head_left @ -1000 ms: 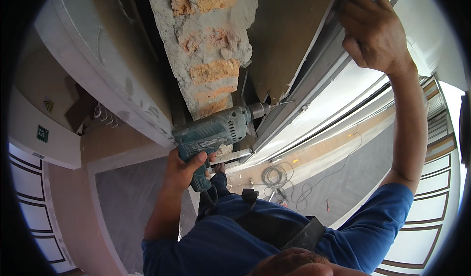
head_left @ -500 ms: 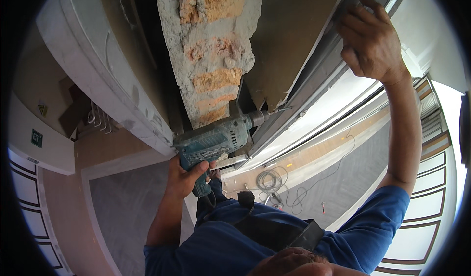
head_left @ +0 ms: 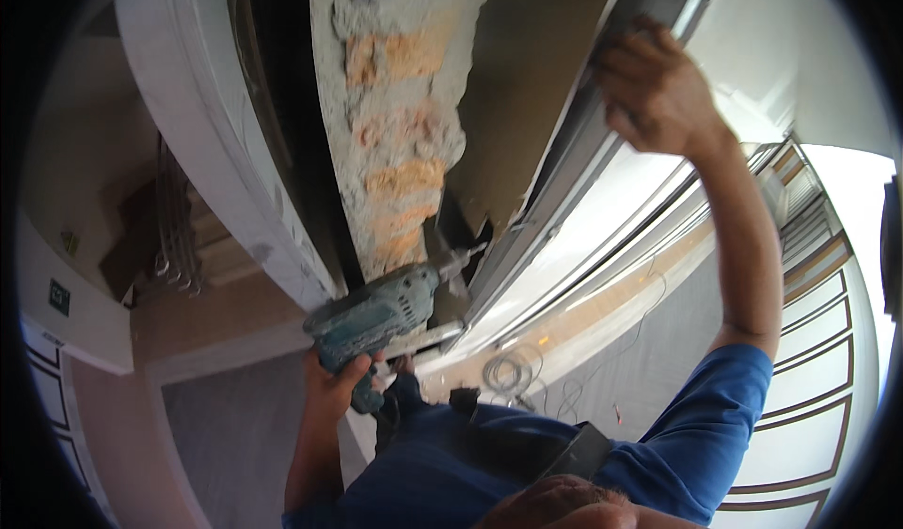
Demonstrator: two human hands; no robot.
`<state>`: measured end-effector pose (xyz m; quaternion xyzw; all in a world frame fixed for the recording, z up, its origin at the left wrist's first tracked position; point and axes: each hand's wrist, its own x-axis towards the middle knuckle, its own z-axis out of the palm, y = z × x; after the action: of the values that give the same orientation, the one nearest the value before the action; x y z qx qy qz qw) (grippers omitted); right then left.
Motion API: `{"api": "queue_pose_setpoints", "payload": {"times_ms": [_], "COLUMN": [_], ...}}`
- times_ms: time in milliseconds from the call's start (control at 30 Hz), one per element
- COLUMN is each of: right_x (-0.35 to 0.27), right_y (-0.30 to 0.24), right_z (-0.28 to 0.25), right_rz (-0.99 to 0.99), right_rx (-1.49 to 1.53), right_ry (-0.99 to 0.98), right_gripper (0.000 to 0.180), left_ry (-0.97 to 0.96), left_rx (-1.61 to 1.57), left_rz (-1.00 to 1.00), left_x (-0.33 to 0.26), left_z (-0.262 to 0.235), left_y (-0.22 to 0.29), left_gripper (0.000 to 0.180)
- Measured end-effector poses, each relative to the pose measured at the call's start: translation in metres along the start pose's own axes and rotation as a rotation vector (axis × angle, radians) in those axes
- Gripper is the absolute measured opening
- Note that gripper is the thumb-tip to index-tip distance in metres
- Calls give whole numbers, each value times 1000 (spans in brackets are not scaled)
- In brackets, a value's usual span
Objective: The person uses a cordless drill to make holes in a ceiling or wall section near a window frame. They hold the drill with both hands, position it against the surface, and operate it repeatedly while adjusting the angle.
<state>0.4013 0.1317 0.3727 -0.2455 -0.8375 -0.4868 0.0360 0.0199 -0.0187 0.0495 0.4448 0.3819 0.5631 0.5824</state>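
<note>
My left hand (head_left: 329,383) is wrapped round the handle of a dusty teal power drill (head_left: 372,315) in front of my chest. The drill tilts up to the right, and its bit (head_left: 475,250) stands just left of a long grey metal frame (head_left: 555,200). Raised at the upper right, my right hand (head_left: 657,96) has its fingers curled at the upper part of that frame. Motion blurs the fingertips, so what they grip, if anything, is hard to make out. Rough broken brick and mortar (head_left: 404,125) rises ahead, beside a brown panel (head_left: 517,87).
A pale curved door frame (head_left: 202,125) borders the opening on the left. On the floor at the lower right lie a coiled cable (head_left: 508,371) and a small red-tipped tool (head_left: 617,413). Metal rods (head_left: 174,228) stand at the far left.
The drill has moved left and slightly down, its bit drawing away from the metal frame. My right hand appears further left and lower, still at the frame, as the whole view shifts.
</note>
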Motion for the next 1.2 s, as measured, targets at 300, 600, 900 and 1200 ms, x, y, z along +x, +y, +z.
{"api": "queue_pose_setpoints", "payload": {"times_ms": [300,600,900,1200], "right_x": [14,-15,-31,-31], "right_y": [-13,-99,-146,-161], "right_z": [-13,14,68,92], "right_rz": [-26,-113,-99,-60], "right_rx": [2,225,418,269], "right_ry": [67,-109,-197,-337], "right_gripper": [12,19,23,11], "left_ry": [-48,-13,-21,-29], "left_rx": [-33,-52,-54,-87], "left_rz": [151,197,214,221], "left_x": [2,-6,-7,-7], "left_z": [1,-11,-14,-13], "left_y": [7,14,10,15], "left_gripper": [51,51,47,39]}}
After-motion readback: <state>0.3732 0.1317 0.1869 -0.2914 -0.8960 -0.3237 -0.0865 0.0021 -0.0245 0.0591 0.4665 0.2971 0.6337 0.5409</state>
